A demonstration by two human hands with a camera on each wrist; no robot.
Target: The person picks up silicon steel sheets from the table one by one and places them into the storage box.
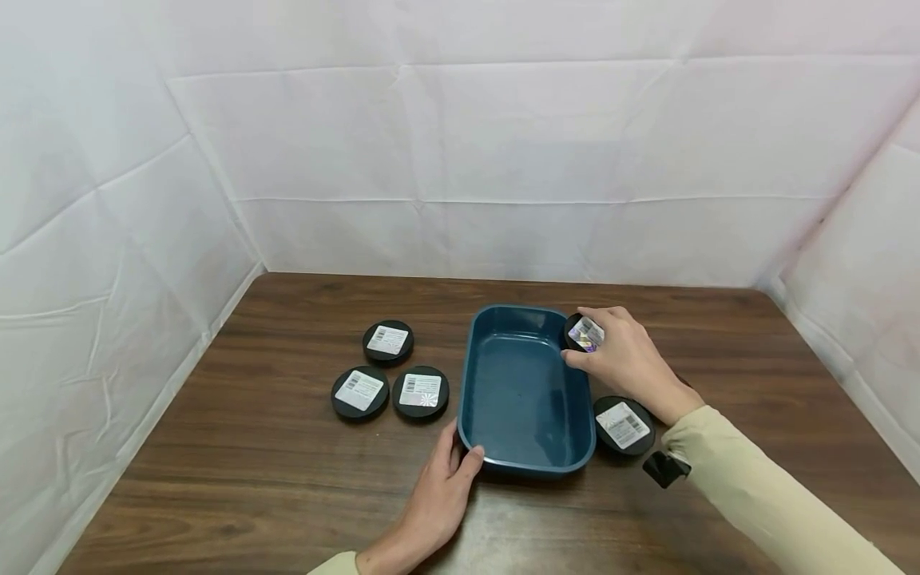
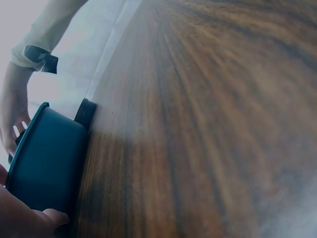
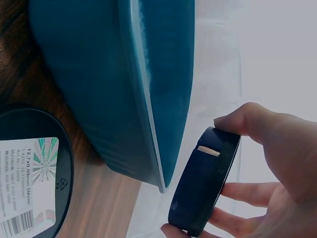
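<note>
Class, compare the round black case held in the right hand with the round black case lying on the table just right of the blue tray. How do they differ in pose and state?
The held case is off the table, tilted, pinched by the right hand at the blue tray's far right rim; the lying case rests flat on the table, untouched. The held case's label looks shiny and iridescent; the lying case's label is mostly white print. Both are round, black and labelled.

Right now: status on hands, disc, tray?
Right hand holds disc at tray rim. Left hand grips tray corner. Tray empty, path clear.
</note>
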